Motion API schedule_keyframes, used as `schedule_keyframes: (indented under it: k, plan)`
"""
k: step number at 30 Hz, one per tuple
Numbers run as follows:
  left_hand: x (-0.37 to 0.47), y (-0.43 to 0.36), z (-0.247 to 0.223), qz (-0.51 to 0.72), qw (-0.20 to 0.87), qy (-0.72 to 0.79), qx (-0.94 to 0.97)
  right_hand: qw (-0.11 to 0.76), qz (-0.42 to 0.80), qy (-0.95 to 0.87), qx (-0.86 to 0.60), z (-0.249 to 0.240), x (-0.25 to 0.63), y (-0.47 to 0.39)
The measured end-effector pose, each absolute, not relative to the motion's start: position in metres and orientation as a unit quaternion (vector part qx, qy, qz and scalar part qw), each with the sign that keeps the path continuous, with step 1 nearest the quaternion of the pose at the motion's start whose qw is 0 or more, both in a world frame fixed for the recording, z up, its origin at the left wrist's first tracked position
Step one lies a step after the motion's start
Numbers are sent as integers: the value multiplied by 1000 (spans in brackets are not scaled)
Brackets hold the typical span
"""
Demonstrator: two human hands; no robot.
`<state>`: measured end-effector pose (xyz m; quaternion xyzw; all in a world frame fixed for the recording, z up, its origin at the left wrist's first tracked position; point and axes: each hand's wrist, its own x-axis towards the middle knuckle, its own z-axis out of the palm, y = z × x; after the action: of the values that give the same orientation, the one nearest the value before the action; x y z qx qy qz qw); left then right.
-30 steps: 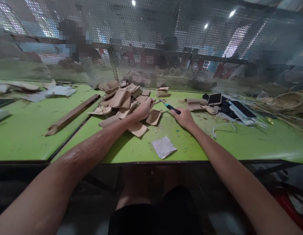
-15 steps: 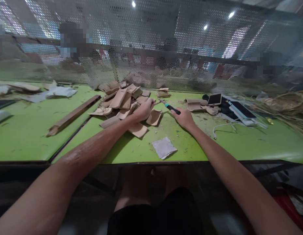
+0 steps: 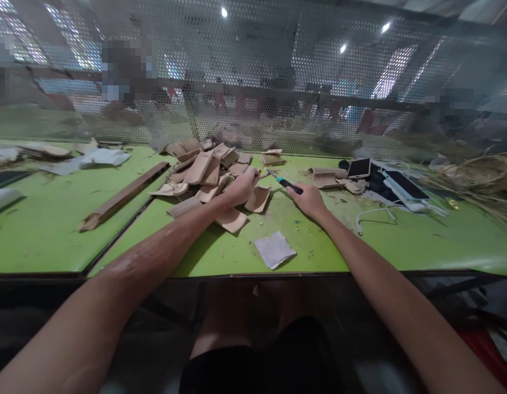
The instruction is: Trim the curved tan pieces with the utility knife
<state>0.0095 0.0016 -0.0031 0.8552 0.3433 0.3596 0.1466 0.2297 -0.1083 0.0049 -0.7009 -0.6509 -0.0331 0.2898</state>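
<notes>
My right hand (image 3: pixel 309 201) is closed round the black and teal handle of a slim tool (image 3: pixel 289 185), whose thin metal tip points up and left. My left hand (image 3: pixel 242 187) is closed on a small piece of wood (image 3: pixel 263 174) that sticks out past its fingers, close to the tool's tip. Whether tip and wood touch is too small to tell. Curved pale wooden pieces (image 3: pixel 203 167) lie heaped under and left of my left hand. One curved piece (image 3: pixel 257 199) lies just below that hand.
A grey square sheet (image 3: pixel 274 250) lies near the front edge of the green table (image 3: pixel 319 257). To the left is a long wooden strip (image 3: pixel 124 196). Two phones (image 3: pixel 359 168) and a white cable (image 3: pixel 376 210) lie at the right, before a perforated metal screen (image 3: pixel 245 109).
The tool's tip has shifted slightly left, towards the small piece in my left hand. Both hands keep their hold and have barely moved.
</notes>
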Motion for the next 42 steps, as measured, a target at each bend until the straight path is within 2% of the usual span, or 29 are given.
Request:
schedule_keyframes:
  k: [8, 14, 20, 26, 32, 42]
  plan:
    - [9, -1, -1, 358, 144, 333, 860, 297, -2, -686, -664, 8, 222, -112]
    - [9, 1, -3, 349, 134, 335, 865, 276, -22, -648, -709, 8, 226, -111]
    - [11, 2, -3, 350, 133, 347, 860, 294, 11, -685, -667, 9, 222, -113]
    - [9, -3, 1, 328, 125, 344, 871, 268, -24, -644, -716, 10, 224, -113]
    - [10, -3, 1, 325, 109, 364, 866, 286, -5, -681, -674, 9, 222, -113]
    - [7, -9, 3, 311, 85, 350, 879, 280, -14, -651, -705, 9, 226, -111]
